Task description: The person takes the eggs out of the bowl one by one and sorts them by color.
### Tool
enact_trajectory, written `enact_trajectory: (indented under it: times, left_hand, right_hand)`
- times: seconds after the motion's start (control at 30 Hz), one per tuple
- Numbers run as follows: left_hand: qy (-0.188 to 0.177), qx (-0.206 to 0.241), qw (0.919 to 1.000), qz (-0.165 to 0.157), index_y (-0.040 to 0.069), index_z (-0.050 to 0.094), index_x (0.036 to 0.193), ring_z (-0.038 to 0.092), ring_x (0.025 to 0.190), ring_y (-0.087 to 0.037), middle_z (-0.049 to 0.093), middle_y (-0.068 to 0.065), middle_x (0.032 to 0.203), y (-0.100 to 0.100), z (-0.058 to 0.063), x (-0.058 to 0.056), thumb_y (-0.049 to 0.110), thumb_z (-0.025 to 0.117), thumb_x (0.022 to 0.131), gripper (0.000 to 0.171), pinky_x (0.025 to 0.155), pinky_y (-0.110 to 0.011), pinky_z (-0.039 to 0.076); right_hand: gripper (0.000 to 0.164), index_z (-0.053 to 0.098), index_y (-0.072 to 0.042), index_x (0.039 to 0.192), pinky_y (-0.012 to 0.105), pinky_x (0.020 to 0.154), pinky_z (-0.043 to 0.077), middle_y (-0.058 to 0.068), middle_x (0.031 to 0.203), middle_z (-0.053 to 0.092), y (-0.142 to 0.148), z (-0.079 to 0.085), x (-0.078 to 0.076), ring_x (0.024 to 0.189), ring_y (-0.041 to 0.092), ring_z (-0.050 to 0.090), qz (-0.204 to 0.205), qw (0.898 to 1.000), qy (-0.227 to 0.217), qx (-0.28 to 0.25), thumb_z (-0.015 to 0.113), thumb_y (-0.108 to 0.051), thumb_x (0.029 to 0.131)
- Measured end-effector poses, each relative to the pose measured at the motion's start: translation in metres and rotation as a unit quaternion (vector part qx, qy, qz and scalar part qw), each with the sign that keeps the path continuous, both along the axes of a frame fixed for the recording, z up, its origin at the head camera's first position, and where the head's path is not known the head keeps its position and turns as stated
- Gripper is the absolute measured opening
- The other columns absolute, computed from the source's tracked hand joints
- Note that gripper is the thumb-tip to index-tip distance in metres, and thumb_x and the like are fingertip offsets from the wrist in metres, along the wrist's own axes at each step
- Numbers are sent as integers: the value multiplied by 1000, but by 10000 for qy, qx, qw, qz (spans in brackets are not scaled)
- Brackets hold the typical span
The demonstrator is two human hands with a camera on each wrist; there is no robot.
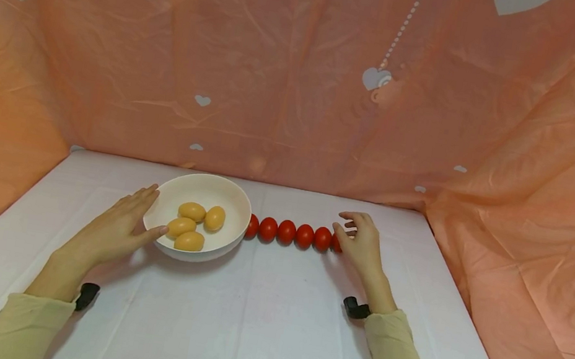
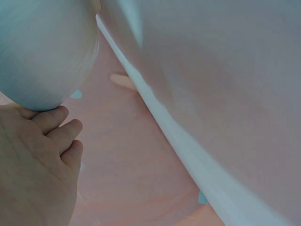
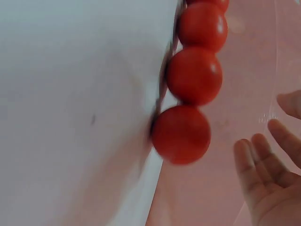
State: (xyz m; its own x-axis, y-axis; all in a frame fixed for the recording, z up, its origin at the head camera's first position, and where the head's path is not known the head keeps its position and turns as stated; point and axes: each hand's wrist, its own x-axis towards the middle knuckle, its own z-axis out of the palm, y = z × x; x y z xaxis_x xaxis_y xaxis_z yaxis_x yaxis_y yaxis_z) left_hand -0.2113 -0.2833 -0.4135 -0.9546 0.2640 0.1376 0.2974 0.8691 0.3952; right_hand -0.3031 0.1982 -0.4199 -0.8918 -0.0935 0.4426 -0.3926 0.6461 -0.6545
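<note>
Head view: a white bowl (image 1: 209,192) stands on the tabletop (image 1: 241,329), four yellow fruits (image 1: 181,227) lying mostly in its six o'clock half. At its nine o'clock the left hand (image 1: 112,230) touches the side, fingers nearly straight, thumb reaching over the rim. From three o'clock runs a row of red tomatoes (image 1: 286,232); the bowl covers part of the first, and the right hand (image 1: 362,241), fingers parted and holding nothing, blocks part of the last. Each wrist bears a black device (image 1: 86,296). A heart-printed orange curtain (image 1: 276,108) rises at twelve o'clock.

Left wrist view: the bowl's outer wall fills ten o'clock, hiding its contents; fingertips touch it from below.

Right wrist view: the tomatoes line up towards one o'clock; the loosely spread fingers stand apart from the nearest, at its four o'clock.
</note>
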Motion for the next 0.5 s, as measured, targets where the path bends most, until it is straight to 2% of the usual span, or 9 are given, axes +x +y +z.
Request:
enact_trajectory:
  times: [0.3,0.5]
  left_hand:
    - [-16,-32,10000,13,-9,18,162,15,155,-50,13,-27,171,1,1,0,55,57,103,95,126,-64,15]
    - [-24,-2,10000,10,-9,18,162,15,155,-51,13,-27,170,2,1,0,55,57,103,95,125,-65,16]
  right_hand:
    - [24,72,4,114,49,80,64,21,117,65,-25,3,3,98,37,68,435,9973,544,-227,75,-5,92]
    - [22,72,3,113,51,78,64,20,115,66,-44,6,2,94,36,68,790,9937,787,-140,75,-3,92]
